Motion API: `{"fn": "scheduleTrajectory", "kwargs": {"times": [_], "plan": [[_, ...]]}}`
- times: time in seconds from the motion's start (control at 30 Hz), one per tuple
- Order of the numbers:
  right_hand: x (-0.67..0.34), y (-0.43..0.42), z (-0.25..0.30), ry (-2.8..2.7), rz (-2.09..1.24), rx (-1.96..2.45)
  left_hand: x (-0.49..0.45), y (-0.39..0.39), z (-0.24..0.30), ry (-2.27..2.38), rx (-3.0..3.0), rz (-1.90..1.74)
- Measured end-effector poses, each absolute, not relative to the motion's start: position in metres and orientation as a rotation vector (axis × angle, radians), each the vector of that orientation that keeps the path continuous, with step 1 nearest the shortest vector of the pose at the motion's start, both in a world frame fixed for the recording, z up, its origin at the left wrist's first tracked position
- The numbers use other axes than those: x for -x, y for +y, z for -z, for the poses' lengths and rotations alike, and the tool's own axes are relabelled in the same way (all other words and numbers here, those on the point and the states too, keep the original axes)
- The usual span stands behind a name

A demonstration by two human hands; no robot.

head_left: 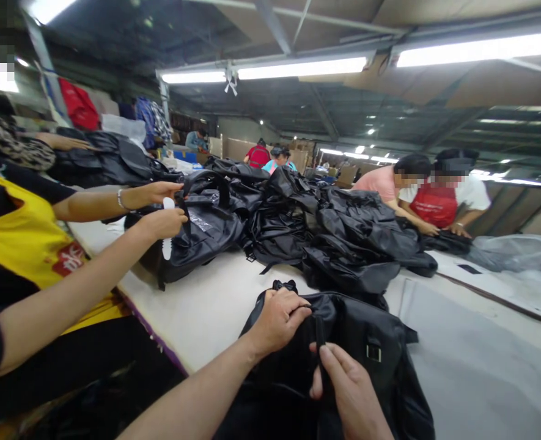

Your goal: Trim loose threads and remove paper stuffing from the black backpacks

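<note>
A black leather-look backpack (357,318) lies on the pale table in front of me. My left hand (279,318) is closed at its top edge, with the thumb and fingers pinching black material there. Just below and to the right, my right hand (343,379) pinches a narrow black strap (320,333) between thumb and fingers. The strap runs upright between both hands. A square metal buckle (373,353) shows on the bag's front, right of the strap. Dark folds hide the bag's lower part.
Black bags (343,226) lie heaped across the table's middle. At left, a co-worker in a yellow apron (18,226) handles another black bag (206,229) and a white strip (167,229). Two people work at far right, near clear plastic sheeting (518,253). The table's edge (153,339) runs along my left.
</note>
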State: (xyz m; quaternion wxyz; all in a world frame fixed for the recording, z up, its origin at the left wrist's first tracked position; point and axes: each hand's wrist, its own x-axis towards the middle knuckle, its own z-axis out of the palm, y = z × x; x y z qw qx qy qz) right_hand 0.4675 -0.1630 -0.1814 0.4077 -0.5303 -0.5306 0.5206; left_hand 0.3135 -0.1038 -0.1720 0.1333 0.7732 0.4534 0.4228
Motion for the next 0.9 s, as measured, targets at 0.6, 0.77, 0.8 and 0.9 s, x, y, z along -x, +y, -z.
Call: {"fn": "scheduleTrajectory", "kwargs": {"times": [0.6, 0.77, 0.8, 0.9], "plan": [[-0.438, -0.121, 0.154, -1.455, -0.810, 1.410, -0.309, -0.096, 0.186, 1.416, -2.445, -1.300], [-0.446, -0.109, 0.146, -1.512, -0.987, 1.369, -0.293, -0.099, 0.183, 1.343, -2.600, -1.221], [-0.448, -0.107, 0.146, -1.528, -1.081, 1.342, -0.289, -0.103, 0.179, 1.313, -2.609, -1.187], [-0.453, -0.104, 0.147, -1.553, -1.195, 1.289, -0.279, -0.115, 0.168, 1.208, -2.584, -1.048]]}}
